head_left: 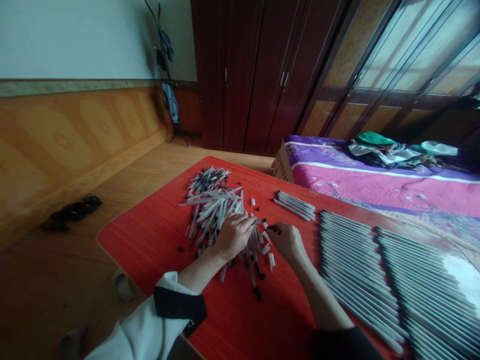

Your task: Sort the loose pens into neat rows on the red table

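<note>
The left hand (pixel 234 235) lies over the pile of pen parts (pixel 212 205), hiding the pieces beneath its palm; whether its grip closes on any I cannot tell. The right hand (pixel 288 241) pinches a small dark piece (pixel 273 229), too tiny to identify. At four o'clock the rows of pens (pixel 375 270) are cut off, as is the bench (pixel 150 235) at six. Dark shapes (pixel 71 212) on the floor (pixel 123 185) at nine o'clock are blurred.

A dark red wardrobe (pixel 255 75) stands against the far wall, beside tall glass doors (pixel 405 60). A coat stand (pixel 167 75) fills the corner. Crumpled clothes (pixel 390 150) lie on a bed (pixel 375 185) with a purple and pink cover. Dark shoes (pixel 71 212) sit on the wooden floor (pixel 142 170) near the wall.
</note>
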`<action>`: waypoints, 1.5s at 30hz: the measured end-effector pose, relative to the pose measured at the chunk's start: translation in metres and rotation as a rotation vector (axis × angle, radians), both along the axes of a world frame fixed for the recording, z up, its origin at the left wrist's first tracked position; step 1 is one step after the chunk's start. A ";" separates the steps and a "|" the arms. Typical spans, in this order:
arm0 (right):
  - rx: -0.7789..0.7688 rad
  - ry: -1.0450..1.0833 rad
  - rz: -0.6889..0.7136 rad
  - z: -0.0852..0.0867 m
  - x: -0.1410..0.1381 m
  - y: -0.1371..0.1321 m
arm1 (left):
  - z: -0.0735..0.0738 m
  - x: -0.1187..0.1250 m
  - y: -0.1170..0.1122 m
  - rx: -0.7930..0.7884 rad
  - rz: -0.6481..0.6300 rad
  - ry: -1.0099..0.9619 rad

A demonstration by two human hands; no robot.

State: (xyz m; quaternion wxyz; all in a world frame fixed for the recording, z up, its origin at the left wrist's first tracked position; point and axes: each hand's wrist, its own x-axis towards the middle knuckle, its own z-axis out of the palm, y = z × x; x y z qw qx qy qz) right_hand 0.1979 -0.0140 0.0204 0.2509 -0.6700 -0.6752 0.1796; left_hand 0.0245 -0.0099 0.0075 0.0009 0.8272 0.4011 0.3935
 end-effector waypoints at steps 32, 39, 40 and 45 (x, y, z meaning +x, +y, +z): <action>-0.149 1.522 -0.027 -0.006 -0.019 -0.005 | 0.017 -0.011 0.008 -0.534 -0.059 -1.222; -0.208 1.517 0.007 -0.019 -0.022 -0.006 | 0.016 -0.011 0.015 -0.738 -0.240 -1.643; -0.215 1.524 0.013 -0.020 -0.022 -0.006 | 0.016 -0.011 0.015 -0.742 -0.244 -1.648; -0.231 1.534 0.029 -0.019 -0.022 -0.007 | 0.012 -0.008 0.016 -0.772 -0.240 -1.647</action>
